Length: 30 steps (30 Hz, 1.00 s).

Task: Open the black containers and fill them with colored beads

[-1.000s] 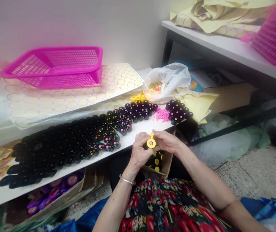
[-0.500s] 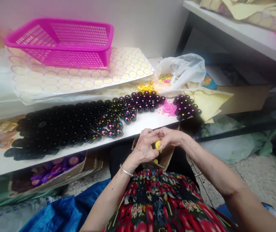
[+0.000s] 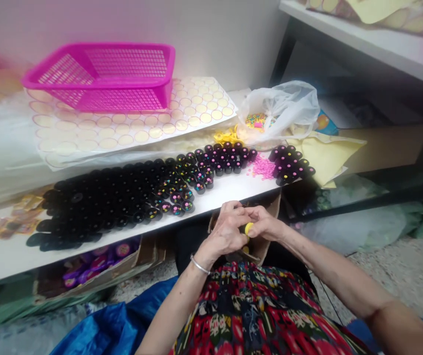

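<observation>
Close together above my lap, my left hand (image 3: 229,228) and my right hand (image 3: 265,222) meet around a small round yellow piece (image 3: 249,229). The right thumb presses against it, and the fingers of both hands are curled; whatever lies under the yellow top is hidden by them. Below the hands is an open cardboard box (image 3: 261,249) on my lap with another yellow piece (image 3: 246,249) in it. On the white table (image 3: 229,192) ahead stand many small black cups (image 3: 100,197), some holding coloured bits, and a pile of pink beads (image 3: 263,167).
A pink plastic basket (image 3: 123,98) sits on sheets of round labels (image 3: 196,111). Behind the beads are yellow pieces (image 3: 227,135) and a clear plastic bag (image 3: 281,106). Yellow paper (image 3: 326,155) lies at the right. Under the table, a carton holds purple items (image 3: 96,261).
The whole view has shifted slightly, so the table and hands sit lower and further right. Both hands stay together on the yellow piece.
</observation>
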### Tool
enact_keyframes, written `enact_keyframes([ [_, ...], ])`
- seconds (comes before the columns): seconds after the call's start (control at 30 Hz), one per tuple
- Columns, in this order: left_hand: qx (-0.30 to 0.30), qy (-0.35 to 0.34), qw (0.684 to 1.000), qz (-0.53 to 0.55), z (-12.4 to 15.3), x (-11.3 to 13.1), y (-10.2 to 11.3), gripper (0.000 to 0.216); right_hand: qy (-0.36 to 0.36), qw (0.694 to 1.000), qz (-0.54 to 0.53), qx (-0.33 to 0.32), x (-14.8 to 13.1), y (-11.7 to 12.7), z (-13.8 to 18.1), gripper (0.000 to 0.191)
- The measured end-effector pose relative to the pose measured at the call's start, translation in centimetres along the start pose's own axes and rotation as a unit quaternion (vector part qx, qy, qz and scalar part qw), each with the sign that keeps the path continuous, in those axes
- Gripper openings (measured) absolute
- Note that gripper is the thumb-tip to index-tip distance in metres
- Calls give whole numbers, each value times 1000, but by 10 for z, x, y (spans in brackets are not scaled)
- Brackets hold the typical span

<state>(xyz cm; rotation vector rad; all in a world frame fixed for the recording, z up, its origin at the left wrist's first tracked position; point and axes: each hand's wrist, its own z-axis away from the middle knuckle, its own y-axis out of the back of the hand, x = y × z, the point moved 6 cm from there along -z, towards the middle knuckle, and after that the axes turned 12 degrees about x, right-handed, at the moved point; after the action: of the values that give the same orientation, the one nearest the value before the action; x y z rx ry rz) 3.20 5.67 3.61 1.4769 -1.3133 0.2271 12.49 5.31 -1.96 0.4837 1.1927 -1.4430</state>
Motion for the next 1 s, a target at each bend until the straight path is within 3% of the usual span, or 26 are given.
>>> enact_keyframes([
  [0.1,46,3,998,-29,8,-9,11,41,-3,993,109,53,16,16,-17,46],
  [0.17,133,-2,988,-75,15,-17,28,38,20,964,246,101,22,28,-29,45],
  [0.23,239,9,957,-165,22,-26,49,28,79,921,348,155,19,35,-36,37],
  [0.3,307,35,914,-261,23,-36,66,21,117,901,379,175,14,33,-37,28],
  [0.4,309,74,875,-364,8,-49,76,27,71,922,360,123,4,18,-31,23],
  [0.5,261,80,869,-414,-17,-57,72,32,24,952,300,56,-23,6,-23,19],
  [0.6,229,76,869,-433,-33,-61,67,28,113,943,286,124,-79,20,-31,15],
  [0.67,217,78,864,-448,-37,-64,65,26,221,888,328,235,-125,41,-46,15],
  [0.73,211,80,852,-472,-38,-67,64,27,286,804,395,340,-164,62,-66,17],
  [0.8,207,81,839,-497,-38,-69,65,28,276,704,498,424,-193,80,-94,22],
  [0.87,205,80,832,-509,-38,-70,65,25,195,620,606,460,-210,95,-126,27],
  [0.93,212,79,831,-508,-39,-67,66,22,151,598,641,456,-219,106,-154,30],
  [1.0,226,76,833,-500,-39,-63,67,21,122,601,654,442,-222,113,-175,30],
])
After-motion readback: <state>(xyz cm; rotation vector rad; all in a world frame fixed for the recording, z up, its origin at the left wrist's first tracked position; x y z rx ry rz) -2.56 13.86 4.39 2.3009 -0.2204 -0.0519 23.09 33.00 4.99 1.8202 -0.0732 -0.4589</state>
